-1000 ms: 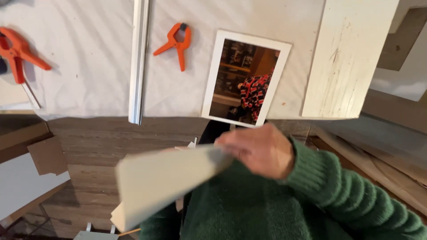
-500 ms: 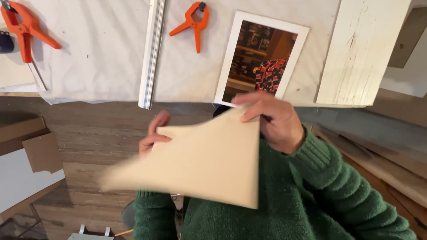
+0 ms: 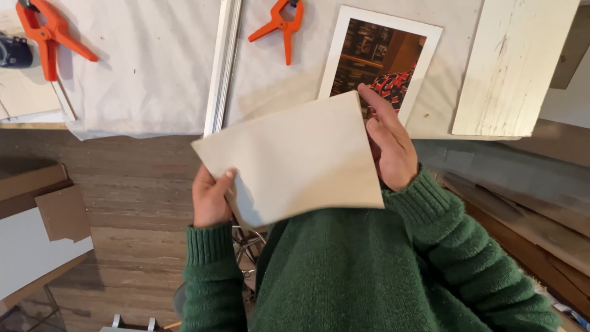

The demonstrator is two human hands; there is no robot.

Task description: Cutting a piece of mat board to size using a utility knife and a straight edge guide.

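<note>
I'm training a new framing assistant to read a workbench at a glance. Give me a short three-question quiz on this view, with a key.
1. True or false: both hands hold the beige board.
2. Which lies nearest the right hand? A) white-bordered photo print B) metal rail C) dark tool at the table's left edge
3. How many orange spring clamps lie on the white cloth?

Key:
1. True; the left hand grips its lower left edge, the right hand its right edge.
2. A
3. Two: one at far left, one beside the rail.
</note>
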